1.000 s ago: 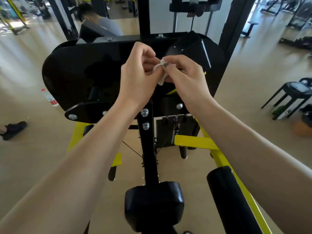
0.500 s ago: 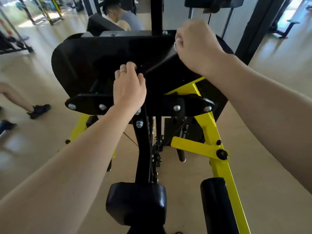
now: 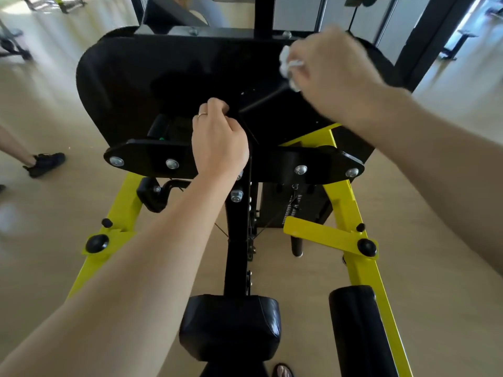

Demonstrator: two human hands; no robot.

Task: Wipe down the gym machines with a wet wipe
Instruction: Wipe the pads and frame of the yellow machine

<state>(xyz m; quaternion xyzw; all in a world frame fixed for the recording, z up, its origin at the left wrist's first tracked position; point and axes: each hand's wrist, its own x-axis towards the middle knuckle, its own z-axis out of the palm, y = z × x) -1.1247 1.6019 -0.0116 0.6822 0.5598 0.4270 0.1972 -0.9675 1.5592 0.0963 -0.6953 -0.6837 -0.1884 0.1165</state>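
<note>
Closest to me there's the small black seat pad [image 3: 230, 326] and a black roller pad [image 3: 359, 333] on the yellow frame [image 3: 353, 213]. Further up, my left hand [image 3: 219, 142] sits at the near edge of the big black pad [image 3: 152, 85], fingers curled against it; can't tell if they're actually gripping anything. Beyond that, my right hand [image 3: 334, 74] has the white wet wipe [image 3: 288, 68] scrunched in its fingers, pressed onto the pad near its far right corner. Bit blurry there.

A shiny pale wooden floor [image 3: 54, 213] fills the room, and bright daylight comes through tall windows [image 3: 487, 23].
</note>
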